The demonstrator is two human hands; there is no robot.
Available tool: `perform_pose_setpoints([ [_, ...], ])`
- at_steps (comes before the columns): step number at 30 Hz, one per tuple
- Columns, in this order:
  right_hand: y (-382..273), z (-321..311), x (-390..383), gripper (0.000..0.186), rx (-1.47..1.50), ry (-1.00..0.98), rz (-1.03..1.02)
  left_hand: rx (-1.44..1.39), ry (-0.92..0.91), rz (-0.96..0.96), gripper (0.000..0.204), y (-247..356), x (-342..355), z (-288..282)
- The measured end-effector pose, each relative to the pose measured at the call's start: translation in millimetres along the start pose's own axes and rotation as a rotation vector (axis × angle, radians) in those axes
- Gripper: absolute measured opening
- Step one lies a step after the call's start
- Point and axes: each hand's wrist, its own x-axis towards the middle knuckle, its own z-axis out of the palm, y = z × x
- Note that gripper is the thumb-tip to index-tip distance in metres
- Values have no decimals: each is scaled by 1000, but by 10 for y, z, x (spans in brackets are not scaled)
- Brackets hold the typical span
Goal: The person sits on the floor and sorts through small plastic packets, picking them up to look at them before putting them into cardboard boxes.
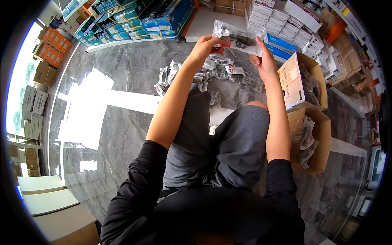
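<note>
Both my arms stretch forward over my knees, holding up a clear plastic bag (238, 38) with a dark part inside whose kind I cannot make out. Its left end is pinched by my left hand (205, 50). At the other end, my right hand (264, 59) grips the edge, thumb and fingers closed on the plastic. Below the hands, several similar clear bags (222, 72) with dark parts lie in a loose heap on the grey marbled floor (134, 61). A few of them are partly hidden behind my left forearm and knee.
To my right stand two open cardboard boxes, a farther one (292, 81) and a nearer one (322, 151), both holding bagged parts. A blue box (281, 45) and stacked white cartons (271, 18) are beyond. Strapped teal and blue boxes (163, 24) line the far left.
</note>
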Motion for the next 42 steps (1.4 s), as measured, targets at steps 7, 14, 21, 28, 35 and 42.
perform_pose_setpoints([
  [7, -18, -57, -7, 30, -78, 32, -9, 41, -9, -3, 26, 7, 17, 59],
  [14, 201, -278, -223, 29, 301, 490, -119, -5, 24, 12, 20, -134, 137, 173],
  [21, 306, -661, -967, 23, 478, 998, -313, 199, -196, -39, 19, -105, 127, 643],
  [28, 194, -1295, -1367, 36, 450, 1359, -653, 343, -410, -34, 21, -190, 129, 875],
  [35, 436, -1214, -1181, 51, 444, 1143, -397, 477, -552, -141, 24, -293, 146, 806],
  [42, 902, -1059, -669, 32, 286, 850, -76, 746, -682, -554, 30, -545, 222, 528],
])
